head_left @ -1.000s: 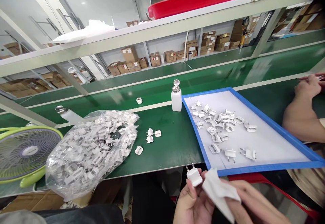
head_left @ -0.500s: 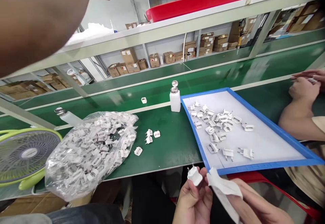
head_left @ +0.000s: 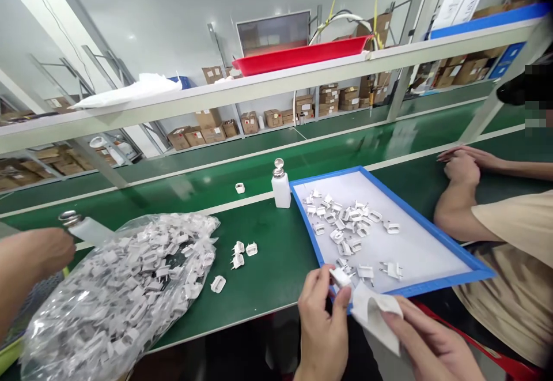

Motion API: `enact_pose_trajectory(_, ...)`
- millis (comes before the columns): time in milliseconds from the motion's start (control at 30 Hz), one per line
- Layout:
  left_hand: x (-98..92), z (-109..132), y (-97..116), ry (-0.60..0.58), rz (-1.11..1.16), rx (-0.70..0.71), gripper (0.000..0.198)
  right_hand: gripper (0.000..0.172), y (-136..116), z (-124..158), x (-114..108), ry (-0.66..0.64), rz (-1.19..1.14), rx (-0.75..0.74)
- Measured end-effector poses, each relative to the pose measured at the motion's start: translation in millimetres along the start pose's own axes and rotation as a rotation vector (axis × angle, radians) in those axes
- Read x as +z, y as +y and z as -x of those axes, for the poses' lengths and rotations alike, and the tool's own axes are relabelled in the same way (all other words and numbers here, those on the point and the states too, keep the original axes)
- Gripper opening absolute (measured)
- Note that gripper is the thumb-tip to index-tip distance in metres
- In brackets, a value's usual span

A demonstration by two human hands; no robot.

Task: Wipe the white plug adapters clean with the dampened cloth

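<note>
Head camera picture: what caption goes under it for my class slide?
Left hand holds a white plug, right hand a white cloth, beside a blue-rimmed tray of plugs.

Left hand (head_left: 322, 326) stands raised at lower centre, thumb and fingertips pinched. Right hand (head_left: 432, 343) reaches in from lower right, fingers extended toward it.

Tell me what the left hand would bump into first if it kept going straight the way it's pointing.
The left hand already pinches a white plug at its fingertips, so the next thing in line is probably the blue rim of the tray, though depth is hard to judge from this view.
</note>
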State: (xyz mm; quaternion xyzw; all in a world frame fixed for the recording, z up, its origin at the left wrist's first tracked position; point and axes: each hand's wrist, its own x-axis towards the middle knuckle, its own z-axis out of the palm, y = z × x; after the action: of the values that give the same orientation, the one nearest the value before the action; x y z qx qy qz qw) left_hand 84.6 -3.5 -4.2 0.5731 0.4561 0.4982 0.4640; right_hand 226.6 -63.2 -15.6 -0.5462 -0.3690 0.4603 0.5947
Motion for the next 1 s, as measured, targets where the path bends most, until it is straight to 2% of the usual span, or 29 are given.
enact_pose_trajectory(100, 22.6, -38.0, 4.4, -0.269, -0.442, 0.215, 0.041, 0.044, -9.4, -17.9, -17.5, 0.179, -0.141, 0.133)
enact_pose_trajectory(167, 41.0, -60.5, -0.9, -0.352, -0.602, 0.265, 0.048, 0.05, -17.7, -23.8, -19.3, 0.161, -0.224, 0.187)
enact_pose_trajectory(267, 62.7, -83.5, -13.2, -0.403, -0.632, 0.285, 0.057, 0.048, -24.2, -26.4, -19.8, 0.117, -0.261, 0.22)
enact_pose_trajectory(367, 69.1, -93.5, -20.7, -0.453, -0.607, 0.304, 0.064, 0.043, -22.5, -25.0, -24.3, 0.089, -0.219, 0.208)
enact_pose_trajectory(467, 61.1, -92.3, -16.9, -0.46, -0.548, 0.302, 0.065, 0.041, -20.5, -22.5, -28.6, 0.092, -0.178, 0.193)
enact_pose_trajectory(600, 37.6, -71.8, 3.4, -0.387, -0.405, 0.258, 0.041, 0.047, -24.5, -21.9, -28.8, 0.032, -0.06, 0.213)
enact_pose_trajectory(667, 24.3, -55.5, 13.5, -0.408, -0.171, 0.114, 0.036, 0.046, -28.5, -23.2, -27.4, -0.067, 0.046, 0.187)
enact_pose_trajectory(733, 11.8, -39.7, 19.4, -0.537, 0.132, -0.094, 0.036, 0.041, -32.1, -25.8, -25.6, -0.205, 0.152, 0.143)
enact_pose_trajectory(800, 1.0, -28.0, 20.4, -0.661, 0.305, -0.24, 0.059, 0.035, -33.5, -29.8, -23.2, -0.337, 0.218, 0.113)
enact_pose_trajectory(833, -3.7, -24.2, 19.4, -0.671, 0.324, -0.276, 0.065, 0.034, -32.9, -32.2, -21.8, -0.379, 0.229, 0.109)
enact_pose_trajectory(900, -11.4, -20.1, 15.7, -0.587, 0.301, -0.322, 0.059, 0.038, -29.7, -36.5, -18.1, -0.422, 0.198, 0.124)
enact_pose_trajectory(1000, -18.6, -18.6, 9.5, -0.365, 0.34, -0.378, 0.043, 0.054, -22.9, -39.8, -9.8, -0.355, 0.015, 0.125)
